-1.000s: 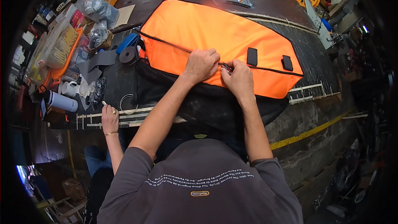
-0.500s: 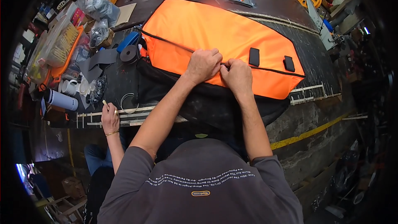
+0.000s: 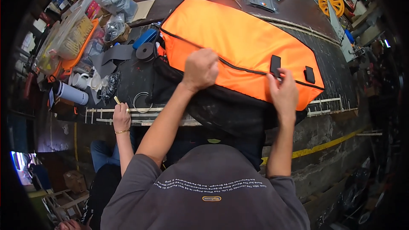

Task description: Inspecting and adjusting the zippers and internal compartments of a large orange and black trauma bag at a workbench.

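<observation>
The orange fabric bag (image 3: 243,38) lies on the dark workbench (image 3: 133,76) between twelve and one o'clock from the person's chest, with a dark zip-like seam (image 3: 238,67) running along its near side. The left hand (image 3: 201,69), at twelve, is curled narrow against that side; its fingertips are hidden, so I cannot tell whether it pinches cloth. The right hand (image 3: 282,88), between one and two, brings thumb and forefinger close together at the seam below a black tab (image 3: 275,64); whether a slider sits between them I cannot tell. The step in hand looks like working along this closure, and the next move seemingly calls for a firm pinch while the left hand steadies the cloth.
</observation>
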Demonstrator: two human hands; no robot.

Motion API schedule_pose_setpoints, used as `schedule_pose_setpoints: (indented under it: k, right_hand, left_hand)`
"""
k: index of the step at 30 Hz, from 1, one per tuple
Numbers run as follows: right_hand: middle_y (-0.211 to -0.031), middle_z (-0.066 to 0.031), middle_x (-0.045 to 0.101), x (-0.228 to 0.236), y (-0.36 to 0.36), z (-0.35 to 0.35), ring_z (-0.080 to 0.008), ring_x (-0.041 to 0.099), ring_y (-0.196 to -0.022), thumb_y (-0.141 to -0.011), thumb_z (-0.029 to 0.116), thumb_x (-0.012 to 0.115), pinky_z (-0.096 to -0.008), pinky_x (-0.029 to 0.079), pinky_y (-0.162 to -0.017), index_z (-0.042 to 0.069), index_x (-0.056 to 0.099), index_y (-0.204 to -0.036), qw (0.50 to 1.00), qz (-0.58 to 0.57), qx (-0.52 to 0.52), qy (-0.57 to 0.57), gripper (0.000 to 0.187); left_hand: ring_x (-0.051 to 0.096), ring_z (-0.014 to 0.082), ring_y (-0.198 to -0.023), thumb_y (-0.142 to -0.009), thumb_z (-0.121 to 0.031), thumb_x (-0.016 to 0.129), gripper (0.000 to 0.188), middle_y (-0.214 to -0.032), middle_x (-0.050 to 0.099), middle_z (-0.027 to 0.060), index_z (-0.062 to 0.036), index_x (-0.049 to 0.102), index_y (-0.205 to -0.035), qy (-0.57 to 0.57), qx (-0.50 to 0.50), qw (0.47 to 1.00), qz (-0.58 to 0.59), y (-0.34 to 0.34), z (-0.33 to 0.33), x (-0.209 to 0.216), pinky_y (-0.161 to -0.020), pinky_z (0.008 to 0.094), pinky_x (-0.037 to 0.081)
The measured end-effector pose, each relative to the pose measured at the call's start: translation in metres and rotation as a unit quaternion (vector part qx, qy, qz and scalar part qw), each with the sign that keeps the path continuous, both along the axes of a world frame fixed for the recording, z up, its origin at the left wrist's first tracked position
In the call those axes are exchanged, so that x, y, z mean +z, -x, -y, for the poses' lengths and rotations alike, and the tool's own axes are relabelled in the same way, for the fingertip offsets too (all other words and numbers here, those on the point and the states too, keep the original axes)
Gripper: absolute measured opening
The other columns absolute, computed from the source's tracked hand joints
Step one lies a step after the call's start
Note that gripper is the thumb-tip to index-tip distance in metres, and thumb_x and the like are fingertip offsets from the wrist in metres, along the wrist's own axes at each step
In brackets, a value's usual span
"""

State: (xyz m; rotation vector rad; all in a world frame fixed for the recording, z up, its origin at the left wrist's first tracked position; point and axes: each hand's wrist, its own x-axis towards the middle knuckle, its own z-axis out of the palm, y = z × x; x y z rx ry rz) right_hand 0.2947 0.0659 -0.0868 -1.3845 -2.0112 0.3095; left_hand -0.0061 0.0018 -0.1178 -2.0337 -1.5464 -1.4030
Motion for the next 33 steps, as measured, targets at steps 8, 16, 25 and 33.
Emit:
schedule_pose_setpoints:
  k: [8,16,25,33]
  right_hand:
    - [-0.095,-0.0124,0.078,0.000,-0.049,-0.017,-0.0354,0.075,-0.085,-0.098,0.026,0.081,-0.0467,0.054,-0.074,0.005,0.076,-0.104,0.992,0.085,-0.022,-0.094,0.023]
    - [-0.085,-0.0069,0.070,-0.011,0.006,-0.029,-0.0305,0.066,-0.081,-0.091,0.022,0.082,-0.0438,0.044,-0.087,0.008,0.074,-0.090,0.969,0.133,0.146,-0.148,0.016]
    - [-0.087,-0.0081,0.070,-0.006,0.024,-0.032,-0.0308,0.067,-0.086,-0.091,0.025,0.083,-0.0445,0.045,-0.090,0.007,0.077,-0.090,0.976,0.108,0.164,-0.088,0.019]
    - [-0.089,-0.0068,0.070,-0.008,0.023,-0.047,-0.0274,0.067,-0.092,-0.090,0.030,0.084,-0.0444,0.044,-0.089,0.007,0.078,-0.089,0.961,0.173,0.193,-0.100,0.024]
  left_hand:
    - [0.061,0.0337,-0.069,-0.103,-0.016,0.074,0.033,-0.079,0.058,0.0133,-0.0024,0.057,-0.079,-0.066,0.264,0.956,0.106,0.088,0.033,0.010,-0.064,0.0436,0.049]
    - [0.074,0.0329,-0.103,-0.095,-0.008,0.071,0.023,-0.115,0.074,0.0136,-0.0066,0.076,-0.118,-0.033,0.302,0.948,0.092,0.098,0.031,0.016,-0.088,0.0413,0.060]
    - [0.074,0.0303,-0.091,-0.092,-0.019,0.082,0.016,-0.106,0.077,0.0079,-0.0114,0.079,-0.105,0.008,0.354,0.934,0.041,0.097,0.024,0.011,-0.081,0.0443,0.056]
    - [0.068,0.0276,-0.109,-0.089,-0.016,0.081,0.016,-0.113,0.074,0.0021,-0.0133,0.079,-0.104,-0.037,0.243,0.966,-0.086,0.041,0.013,0.004,-0.095,0.0451,0.049]
